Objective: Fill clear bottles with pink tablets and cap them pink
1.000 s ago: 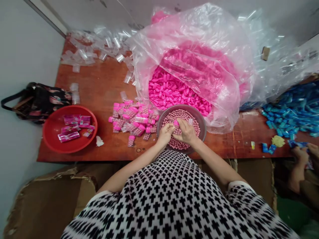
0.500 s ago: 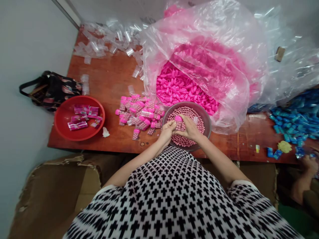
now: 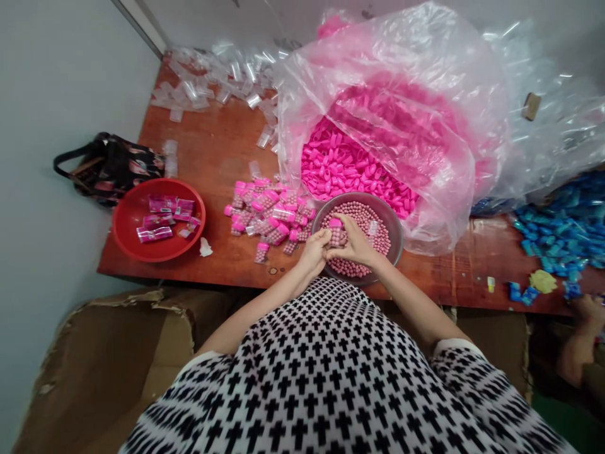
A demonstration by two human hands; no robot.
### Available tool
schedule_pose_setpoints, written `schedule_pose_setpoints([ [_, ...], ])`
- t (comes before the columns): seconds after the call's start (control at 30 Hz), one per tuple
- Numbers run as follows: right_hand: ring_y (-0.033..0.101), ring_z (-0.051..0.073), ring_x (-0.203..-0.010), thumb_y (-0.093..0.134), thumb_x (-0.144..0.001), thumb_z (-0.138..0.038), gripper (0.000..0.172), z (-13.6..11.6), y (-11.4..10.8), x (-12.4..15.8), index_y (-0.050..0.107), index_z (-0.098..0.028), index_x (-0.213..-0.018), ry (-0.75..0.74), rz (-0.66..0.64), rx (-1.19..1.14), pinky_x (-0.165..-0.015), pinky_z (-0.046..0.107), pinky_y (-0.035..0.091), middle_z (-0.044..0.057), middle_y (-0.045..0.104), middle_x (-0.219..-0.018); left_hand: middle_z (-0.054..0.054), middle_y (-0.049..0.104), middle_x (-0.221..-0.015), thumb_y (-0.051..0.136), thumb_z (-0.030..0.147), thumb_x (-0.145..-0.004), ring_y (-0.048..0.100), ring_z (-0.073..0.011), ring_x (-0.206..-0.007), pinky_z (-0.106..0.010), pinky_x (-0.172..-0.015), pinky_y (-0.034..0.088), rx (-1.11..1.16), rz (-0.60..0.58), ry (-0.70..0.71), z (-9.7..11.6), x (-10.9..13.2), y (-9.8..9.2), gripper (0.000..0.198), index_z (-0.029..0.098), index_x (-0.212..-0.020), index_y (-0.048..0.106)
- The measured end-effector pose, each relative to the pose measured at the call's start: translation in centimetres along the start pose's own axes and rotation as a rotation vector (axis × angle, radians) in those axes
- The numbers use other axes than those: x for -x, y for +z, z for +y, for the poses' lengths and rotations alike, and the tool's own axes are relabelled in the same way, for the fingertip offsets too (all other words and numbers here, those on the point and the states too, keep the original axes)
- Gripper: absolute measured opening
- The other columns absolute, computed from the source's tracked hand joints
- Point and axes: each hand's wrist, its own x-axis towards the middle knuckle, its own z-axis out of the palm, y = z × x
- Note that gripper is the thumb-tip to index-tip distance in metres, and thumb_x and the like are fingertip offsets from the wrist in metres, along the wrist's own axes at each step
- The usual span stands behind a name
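Note:
Over a grey bowl (image 3: pixel 396 236) of pink beads (image 3: pixel 362 217), both my hands grip one small clear jar (image 3: pixel 336 234) with a bright pink cap. The jar is upright and filled with pink balls. My left hand (image 3: pixel 316 250) pinches it from the left, and my right hand (image 3: pixel 355 244) curls around its right side with fingers near the cap. A loose clear container (image 3: pixel 373 228) lies on the beads. Just left of the bowl sits a heap of filled, pink-capped jars (image 3: pixel 271 214).
Behind the bowl, a large plastic bag (image 3: pixel 444 208) spills pink caps (image 3: pixel 350 165). A red basin (image 3: pixel 123 236) with pink packets and a black handbag (image 3: pixel 125 167) are at left. Clear containers (image 3: pixel 193 85) lie at the back. Blue pieces (image 3: pixel 562 233) and another person's hand (image 3: pixel 588 312) are at right.
The camera view has shifted slightly, so the table things appear a little farther right. Both hands keep hold of the jar, with little change in their grip.

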Motion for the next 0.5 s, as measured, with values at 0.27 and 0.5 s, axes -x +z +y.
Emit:
schedule_pose_setpoints([
  [0.27,0.062,0.019,-0.103,0.054,-0.086,-0.046,0.034,-0.3,-3.4,-1.6,0.068,-0.023,-0.107,0.010,-0.160,-0.299,-0.094,0.034,0.046,0.005,0.068,-0.108,0.000,0.057,-0.055,0.054,0.031,-0.087,0.061,-0.0117,-0.052,-0.030,-0.062,0.057,-0.044,-0.105,-0.152,1.0,1.4,0.3,0.020,0.013,-0.079,0.055],
  [0.5,0.064,0.020,-0.095,0.049,-0.089,-0.046,0.036,-0.3,-1.8,-1.2,0.066,-0.021,-0.108,0.106,-0.009,-0.119,-0.087,0.036,0.050,0.006,0.070,-0.102,0.001,0.060,-0.072,0.073,0.042,-0.068,0.062,-0.0115,-0.062,-0.026,-0.060,0.057,-0.377,-0.059,0.137,0.5,1.4,-0.3,0.039,0.015,-0.093,0.061],
])
